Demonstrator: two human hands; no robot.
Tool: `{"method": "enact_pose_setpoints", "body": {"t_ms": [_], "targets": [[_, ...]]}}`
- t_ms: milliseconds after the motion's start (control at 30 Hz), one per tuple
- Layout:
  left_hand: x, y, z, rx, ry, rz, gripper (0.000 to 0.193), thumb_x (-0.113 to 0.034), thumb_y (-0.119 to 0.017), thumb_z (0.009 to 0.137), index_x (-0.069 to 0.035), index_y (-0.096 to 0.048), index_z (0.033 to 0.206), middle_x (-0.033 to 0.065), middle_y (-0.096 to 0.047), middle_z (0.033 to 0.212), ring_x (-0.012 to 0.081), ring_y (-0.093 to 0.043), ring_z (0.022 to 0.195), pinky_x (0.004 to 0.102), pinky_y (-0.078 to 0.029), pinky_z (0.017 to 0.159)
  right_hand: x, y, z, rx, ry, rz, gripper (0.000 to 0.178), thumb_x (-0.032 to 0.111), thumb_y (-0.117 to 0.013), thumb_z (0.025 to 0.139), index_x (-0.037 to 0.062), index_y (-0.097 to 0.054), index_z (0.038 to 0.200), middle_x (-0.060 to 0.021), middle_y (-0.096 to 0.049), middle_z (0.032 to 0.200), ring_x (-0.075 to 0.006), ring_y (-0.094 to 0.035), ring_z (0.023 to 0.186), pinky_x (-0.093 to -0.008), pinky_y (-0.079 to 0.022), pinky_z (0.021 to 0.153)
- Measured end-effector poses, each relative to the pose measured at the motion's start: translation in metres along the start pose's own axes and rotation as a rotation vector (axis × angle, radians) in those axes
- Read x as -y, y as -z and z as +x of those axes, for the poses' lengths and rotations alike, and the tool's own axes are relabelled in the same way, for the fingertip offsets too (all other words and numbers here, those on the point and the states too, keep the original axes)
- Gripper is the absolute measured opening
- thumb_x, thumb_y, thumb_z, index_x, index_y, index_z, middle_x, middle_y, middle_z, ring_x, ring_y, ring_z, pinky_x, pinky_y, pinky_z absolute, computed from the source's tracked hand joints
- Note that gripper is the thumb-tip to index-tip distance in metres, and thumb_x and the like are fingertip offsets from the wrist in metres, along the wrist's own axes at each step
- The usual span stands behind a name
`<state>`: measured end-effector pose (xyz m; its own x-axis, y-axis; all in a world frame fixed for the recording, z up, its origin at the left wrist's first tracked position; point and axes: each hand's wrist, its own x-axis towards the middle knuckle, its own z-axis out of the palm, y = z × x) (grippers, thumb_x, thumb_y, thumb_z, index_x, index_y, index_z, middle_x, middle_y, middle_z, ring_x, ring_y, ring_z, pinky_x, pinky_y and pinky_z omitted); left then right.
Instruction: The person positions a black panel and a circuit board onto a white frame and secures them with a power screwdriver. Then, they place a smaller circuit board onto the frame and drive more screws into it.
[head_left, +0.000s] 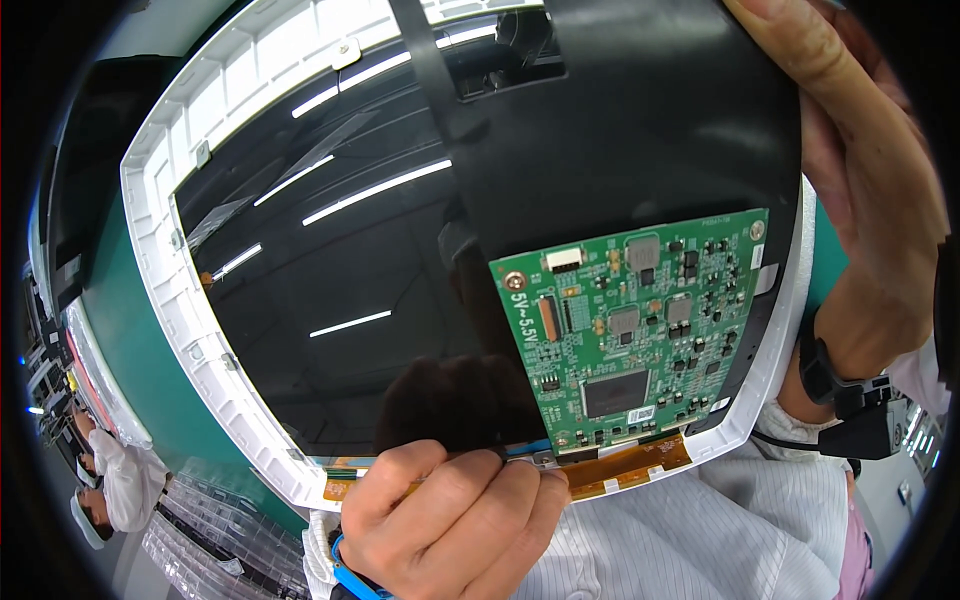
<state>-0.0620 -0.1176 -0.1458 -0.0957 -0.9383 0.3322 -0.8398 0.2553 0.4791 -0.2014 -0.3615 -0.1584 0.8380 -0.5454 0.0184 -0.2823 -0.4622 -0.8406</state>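
Note:
A white plastic frame (190,320) holds a glossy black display panel (330,270), tilted up in front of me. A matte black sheet (640,120) covers its right part, with a green circuit board (665,340) at the sheet's lower end. At the upper right, my right hand (840,110) is closed on the sheet's edge, thumb on its face. My left hand (455,520) is at the panel's lower edge, fingers curled together beside an orange flex cable (630,470); what they pinch is hidden.
Behind the frame lies a green work surface (140,330). Clear plastic trays (215,530) are at the lower left, below a wrapped flat pack (105,375). Another person (120,480) in white works at the far left. A black device (860,425) is strapped at my right wrist.

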Motion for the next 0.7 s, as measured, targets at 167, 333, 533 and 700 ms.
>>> {"method": "enact_pose_setpoints", "body": {"t_ms": [167,333,533,700], "targets": [[0.001,-0.001,-0.002,-0.015,-0.003,-0.001,0.03,-0.016,-0.076,0.062,0.001,-0.076,0.087,0.0118,-0.068,0.079,0.0221,-0.064,0.067,0.0343,-0.045,0.062,-0.007,0.003,-0.001,0.009,0.021,-0.021,0.019,0.01,-0.07,0.098,-0.001,-0.065,0.113,0.0038,-0.054,0.067,0.0002,-0.039,0.049,-0.0186,-0.028,0.044],[-0.006,0.002,-0.004,-0.011,-0.008,0.009,0.029,-0.015,-0.076,0.063,0.0,-0.077,0.088,0.0112,-0.069,0.08,0.0226,-0.064,0.067,0.0347,-0.046,0.062,-0.002,-0.003,-0.003,0.013,0.053,-0.034,0.02,0.01,-0.07,0.098,-0.0009,-0.066,0.113,0.0045,-0.054,0.066,0.0004,-0.039,0.049,-0.0186,-0.027,0.044],[-0.019,0.003,-0.003,0.04,0.195,0.081,0.024,-0.021,-0.087,0.068,-0.014,-0.082,0.091,-0.0035,-0.065,0.074,0.0117,-0.058,0.067,0.0322,-0.04,0.062,0.016,-0.023,0.008,0.003,0.085,-0.082,0.021,0.01,-0.071,0.097,-0.0008,-0.067,0.114,0.0054,-0.053,0.066,0.0007,-0.038,0.05,-0.0186,-0.027,0.045],[-0.023,0.007,-0.005,0.046,0.187,0.085,0.025,-0.023,-0.088,0.073,-0.016,-0.082,0.096,-0.0047,-0.066,0.078,0.0114,-0.059,0.072,0.0327,-0.041,0.064,0.011,-0.003,0.012,-0.01,0.128,-0.13,0.021,0.011,-0.071,0.097,-0.0006,-0.067,0.115,0.0061,-0.052,0.066,0.0009,-0.037,0.05,-0.0186,-0.026,0.046]]}}
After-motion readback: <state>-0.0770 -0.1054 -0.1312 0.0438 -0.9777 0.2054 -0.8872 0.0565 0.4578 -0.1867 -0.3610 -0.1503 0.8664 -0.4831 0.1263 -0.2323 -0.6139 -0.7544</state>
